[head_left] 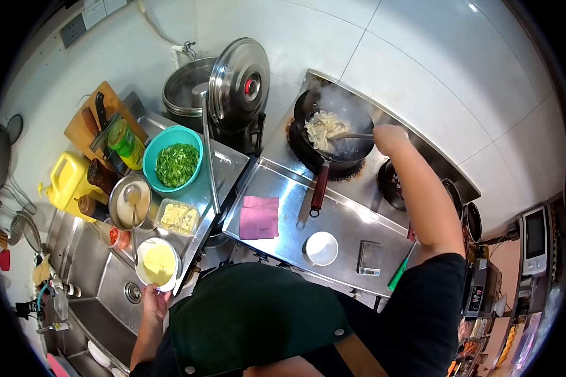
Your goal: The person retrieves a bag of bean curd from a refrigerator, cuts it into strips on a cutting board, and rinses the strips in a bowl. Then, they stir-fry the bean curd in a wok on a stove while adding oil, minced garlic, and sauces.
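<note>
In the head view my right hand point(390, 139) is closed round the handle of a metal spatula point(353, 136), whose far end is in pale food point(326, 129) inside a steaming black wok point(358, 151). The wok sits on the stove, its red-brown handle point(319, 188) pointing toward me. At the lower left my left hand point(155, 300) holds the near rim of a white bowl point(177, 267) of yellow food point(159, 264), with the fingers partly hidden under it. A container of pale chopped food point(178, 217) and a metal bowl with a ladle point(129, 201) are just beyond.
A teal bowl of chopped greens point(177, 164), a yellow jug point(69, 182) and a lidded pot point(192, 85) stand left. A pink cloth point(259, 218), white bowl point(322, 249), scale point(369, 258) and green-handled tool point(399, 275) lie on the counter. The sink point(100, 276) is lower left.
</note>
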{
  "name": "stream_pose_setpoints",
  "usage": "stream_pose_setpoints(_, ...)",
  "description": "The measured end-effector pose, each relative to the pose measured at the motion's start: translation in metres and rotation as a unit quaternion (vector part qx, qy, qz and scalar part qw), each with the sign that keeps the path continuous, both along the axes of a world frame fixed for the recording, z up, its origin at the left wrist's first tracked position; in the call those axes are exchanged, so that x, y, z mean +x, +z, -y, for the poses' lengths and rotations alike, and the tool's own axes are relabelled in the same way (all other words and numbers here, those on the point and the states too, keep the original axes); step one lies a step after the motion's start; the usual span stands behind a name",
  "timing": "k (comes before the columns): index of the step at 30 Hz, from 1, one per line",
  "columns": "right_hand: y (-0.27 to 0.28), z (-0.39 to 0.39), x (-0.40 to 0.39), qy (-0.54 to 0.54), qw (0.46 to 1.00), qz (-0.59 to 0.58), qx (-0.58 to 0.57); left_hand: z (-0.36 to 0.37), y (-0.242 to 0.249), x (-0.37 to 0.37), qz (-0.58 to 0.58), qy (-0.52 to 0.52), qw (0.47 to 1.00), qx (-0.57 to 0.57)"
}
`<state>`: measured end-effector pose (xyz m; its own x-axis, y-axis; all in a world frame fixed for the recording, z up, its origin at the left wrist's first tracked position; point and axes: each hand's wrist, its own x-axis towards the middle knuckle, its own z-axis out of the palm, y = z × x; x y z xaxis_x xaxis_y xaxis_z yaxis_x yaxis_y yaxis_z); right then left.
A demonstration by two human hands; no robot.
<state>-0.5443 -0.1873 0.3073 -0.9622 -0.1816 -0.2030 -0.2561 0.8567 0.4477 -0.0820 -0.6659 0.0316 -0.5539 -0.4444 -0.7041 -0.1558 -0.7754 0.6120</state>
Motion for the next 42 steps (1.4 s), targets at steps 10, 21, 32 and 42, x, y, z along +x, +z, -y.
stream_pose_setpoints(10,0.061,-0.022,-0.013,-0.162,0.959,0.213,-0.096,-0.016,0.030,-0.007,0.105,-0.007,0.975,-0.197)
stream_pose_setpoints(21,0.067,-0.049,-0.016,-0.216,0.959,0.149,-0.106,-0.039,0.045,-0.041,-0.033,-0.122,0.893,-0.432)
stream_pose_setpoints(32,-0.050,-0.017,-0.013,-0.113,0.991,-0.032,-0.069,-0.047,0.029,-0.069,-0.088,-0.183,0.893,-0.401)
stream_pose_setpoints(42,0.069,-0.045,-0.021,-0.097,0.981,0.169,0.017,-0.055,0.019,-0.068,-0.064,-0.204,0.903,-0.374)
